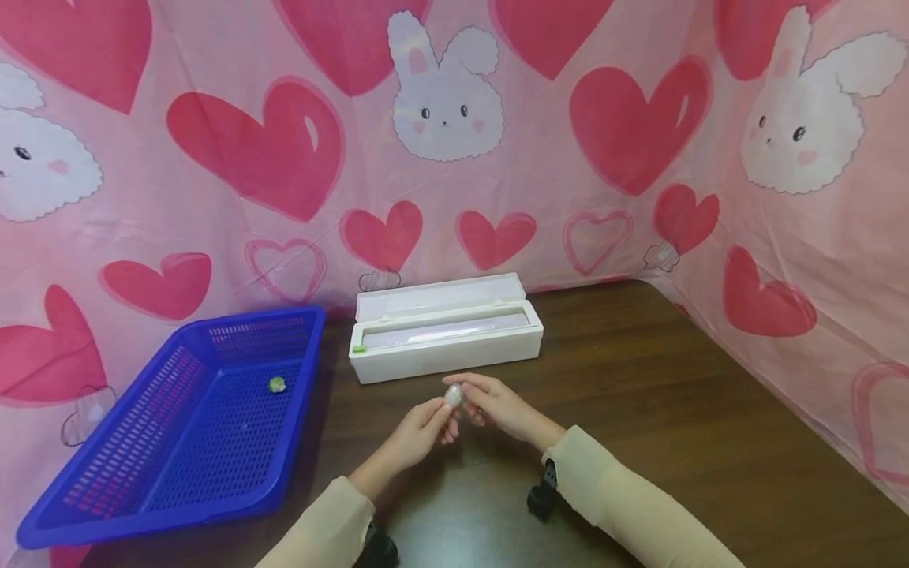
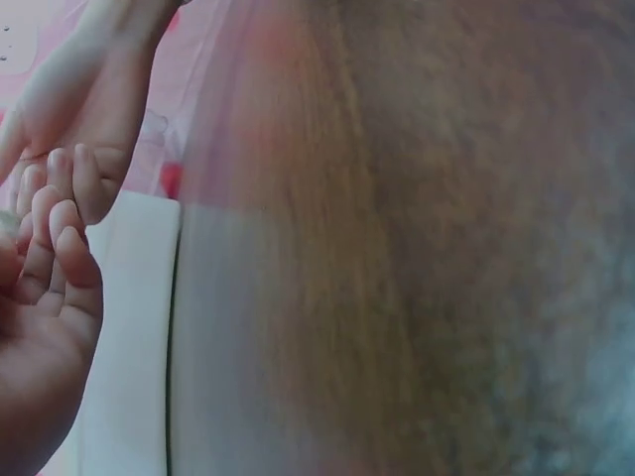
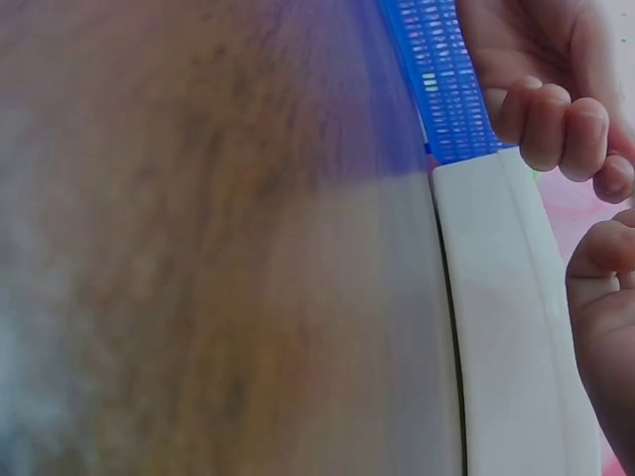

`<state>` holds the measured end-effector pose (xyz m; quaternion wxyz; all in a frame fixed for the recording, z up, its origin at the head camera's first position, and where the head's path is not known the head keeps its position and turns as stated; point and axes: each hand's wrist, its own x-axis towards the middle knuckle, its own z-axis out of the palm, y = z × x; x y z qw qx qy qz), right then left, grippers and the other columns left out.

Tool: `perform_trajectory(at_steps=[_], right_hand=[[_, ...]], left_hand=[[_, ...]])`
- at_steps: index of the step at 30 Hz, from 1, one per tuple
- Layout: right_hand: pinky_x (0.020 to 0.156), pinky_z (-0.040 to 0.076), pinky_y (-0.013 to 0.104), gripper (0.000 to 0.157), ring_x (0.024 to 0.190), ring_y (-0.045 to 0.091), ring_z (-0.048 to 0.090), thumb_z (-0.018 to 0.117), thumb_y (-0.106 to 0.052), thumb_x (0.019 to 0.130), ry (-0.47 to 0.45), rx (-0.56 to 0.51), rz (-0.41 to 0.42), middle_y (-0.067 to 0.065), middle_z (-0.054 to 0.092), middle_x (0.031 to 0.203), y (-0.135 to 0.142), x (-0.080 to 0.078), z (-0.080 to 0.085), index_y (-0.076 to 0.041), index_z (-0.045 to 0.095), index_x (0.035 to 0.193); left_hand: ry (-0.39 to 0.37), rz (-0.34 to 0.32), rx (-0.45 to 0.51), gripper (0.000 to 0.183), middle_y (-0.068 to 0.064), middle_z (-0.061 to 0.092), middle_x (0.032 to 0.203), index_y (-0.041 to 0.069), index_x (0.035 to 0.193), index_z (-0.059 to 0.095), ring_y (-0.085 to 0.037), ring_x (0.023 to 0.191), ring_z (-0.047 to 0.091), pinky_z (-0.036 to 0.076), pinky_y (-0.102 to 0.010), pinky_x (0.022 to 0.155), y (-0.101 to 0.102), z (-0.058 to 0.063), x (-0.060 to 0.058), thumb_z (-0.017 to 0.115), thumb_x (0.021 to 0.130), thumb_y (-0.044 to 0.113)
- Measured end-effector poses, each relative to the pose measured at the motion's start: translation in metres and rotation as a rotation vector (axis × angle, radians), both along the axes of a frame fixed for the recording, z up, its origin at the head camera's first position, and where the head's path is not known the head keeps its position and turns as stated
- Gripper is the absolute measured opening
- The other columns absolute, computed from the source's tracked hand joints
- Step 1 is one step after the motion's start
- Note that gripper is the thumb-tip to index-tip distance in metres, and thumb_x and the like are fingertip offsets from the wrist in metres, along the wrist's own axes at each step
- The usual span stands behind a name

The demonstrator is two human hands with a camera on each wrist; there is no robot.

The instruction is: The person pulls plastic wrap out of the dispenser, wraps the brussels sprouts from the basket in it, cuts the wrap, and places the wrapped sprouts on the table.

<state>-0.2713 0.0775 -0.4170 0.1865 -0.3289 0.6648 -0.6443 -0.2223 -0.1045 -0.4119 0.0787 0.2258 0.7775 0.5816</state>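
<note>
Between both hands, over the table, is a small round whitish thing [image 1: 453,395], shiny like something in clear film; its kind cannot be told. My left hand [image 1: 417,434] pinches it between thumb and fingers from the left. From the other side my right hand [image 1: 500,406] holds it with thumb and forefinger, the other fingers curled below. In the left wrist view only a sliver of the thing [image 2: 8,223] shows at the edge; in the right wrist view the hands hide it. Just behind the hands stands a long white box [image 1: 447,356] with its lid [image 1: 440,297] raised.
Left on the table sits a blue plastic basket [image 1: 289,465] with slotted sides. Inside it lies a small green round thing [image 1: 277,384]. A green tab [image 1: 359,349] is at the box's left end. Pink heart-patterned cloth [image 1: 540,181] hangs behind the brown table [image 1: 660,394].
</note>
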Motion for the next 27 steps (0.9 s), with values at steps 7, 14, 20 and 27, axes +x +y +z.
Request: perform_trajectory(at_steps=[7, 14, 20, 27], right_hand=[[0.050, 0.035, 0.022, 0.037, 0.056, 0.010, 0.039, 0.040, -0.023, 0.100, -0.108, -0.081, 0.026, 0.001, 0.045, 0.068, 0.002, -0.008, -0.011, 0.009, 0.049, 0.116], [0.049, 0.037, 0.022, 0.036, 0.056, 0.012, 0.041, 0.043, -0.026, 0.099, -0.093, -0.031, 0.036, 0.003, 0.047, 0.070, 0.000, -0.007, -0.012, 0.003, 0.049, 0.119], [0.052, 0.036, 0.022, 0.041, 0.059, 0.011, 0.042, 0.043, -0.025, 0.098, -0.074, -0.043, 0.042, 0.002, 0.050, 0.072, -0.002, -0.005, -0.014, 0.005, 0.050, 0.125], [0.049, 0.034, 0.021, 0.031, 0.055, 0.010, 0.041, 0.042, -0.015, 0.099, 0.011, -0.066, -0.057, 0.002, 0.048, 0.066, -0.007, -0.001, -0.014, 0.009, 0.057, 0.114]], left_hand=[[-0.092, -0.005, 0.043, 0.033, -0.014, 0.054, 0.090, -0.007, 0.116, 0.046, -0.015, 0.072, 0.051, 0.046, -0.028, 0.065, -0.001, -0.018, -0.009, 0.034, 0.101, 0.020], [-0.111, 0.077, 0.094, 0.026, -0.015, 0.056, 0.084, -0.007, 0.109, 0.054, -0.014, 0.065, 0.049, 0.043, -0.024, 0.059, 0.000, -0.006, -0.007, 0.043, 0.099, 0.015], [-0.178, 0.138, 0.192, 0.025, -0.003, 0.057, 0.071, -0.013, 0.091, 0.059, -0.010, 0.059, 0.047, 0.040, -0.023, 0.055, 0.002, 0.008, 0.002, 0.052, 0.094, 0.011], [-0.171, 0.181, 0.204, 0.026, -0.008, 0.059, 0.067, -0.014, 0.088, 0.061, -0.009, 0.052, 0.046, 0.037, -0.022, 0.050, 0.002, -0.004, -0.004, 0.053, 0.094, 0.010]])
